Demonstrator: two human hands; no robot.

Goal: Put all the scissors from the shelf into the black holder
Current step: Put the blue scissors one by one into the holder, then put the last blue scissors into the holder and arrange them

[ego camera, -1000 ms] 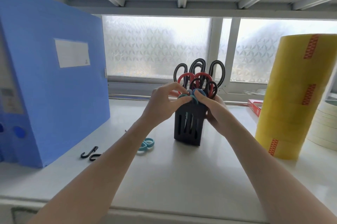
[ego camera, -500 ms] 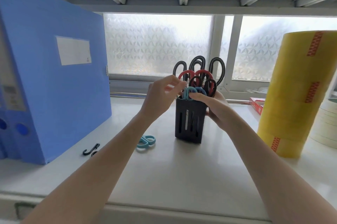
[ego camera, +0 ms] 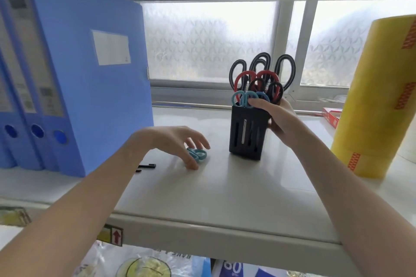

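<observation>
The black holder [ego camera: 247, 134] stands upright on the white shelf [ego camera: 202, 197], right of the middle. Several scissors with black, red and blue handles [ego camera: 256, 80] stick out of its top. My right hand [ego camera: 278, 119] grips the holder's right side, thumb over the front rim by the blue handles. A small pair of light-blue scissors [ego camera: 198, 154] lies flat on the shelf to the holder's left. My left hand [ego camera: 175, 141] hovers over that pair, fingers spread and touching or almost touching its handles, holding nothing.
Blue file boxes [ego camera: 74, 87] stand at the left. A tall stack of yellow tape rolls [ego camera: 382, 101] fills the right. A small black hook piece [ego camera: 146, 166] lies beside my left forearm. A red box [ego camera: 331, 116] sits at the back right. A frosted window is behind.
My left hand has left the holder's top and dropped down and left to the light-blue scissors on the shelf. My right hand has stayed on the holder.
</observation>
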